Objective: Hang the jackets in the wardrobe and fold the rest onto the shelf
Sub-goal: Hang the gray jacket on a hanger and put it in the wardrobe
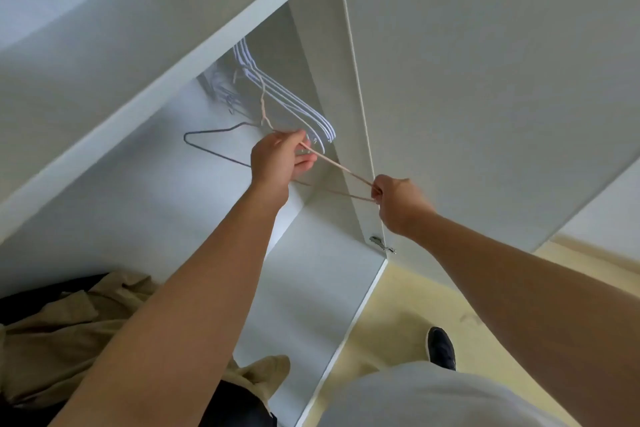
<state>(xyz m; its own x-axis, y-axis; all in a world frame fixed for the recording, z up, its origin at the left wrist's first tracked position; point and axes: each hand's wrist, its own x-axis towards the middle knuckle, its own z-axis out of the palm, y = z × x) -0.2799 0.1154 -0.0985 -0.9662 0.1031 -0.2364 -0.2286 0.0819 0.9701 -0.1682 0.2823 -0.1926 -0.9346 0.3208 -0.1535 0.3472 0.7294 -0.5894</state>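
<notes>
In the middle of the frame, inside the open white wardrobe (194, 204), both hands meet on a pale pink wire hanger (332, 161). The left hand (280, 158) reaches in from the lower left and pinches the hanger's upper arm between thumb and fingertips, the other fingers loosely curled beneath. The right hand (394, 201), just right of centre and in front of the door's (485, 80) edge, grips the hanger's outer corner with its fingers closed round the wire. The hanger slopes down from its hook (263, 107), which rises above the left hand. Whether the hook is on the rail cannot be told.

Above the left hand a bunch of white hangers (298, 107) hangs close together, slanting toward the door. Left of that hand a dark wire hanger (214, 152) hangs alone. A white shelf (173, 62) crosses the upper left of the frame.

At the lower left a beige jacket (69, 333) lies crumpled on the wardrobe bottom, with dark cloth (235, 402) beside it at the bottom edge. A metal hinge (381, 244) sits below the right hand. At the lower right are the pale yellow floor (398, 298) and a dark shoe (441, 347).
</notes>
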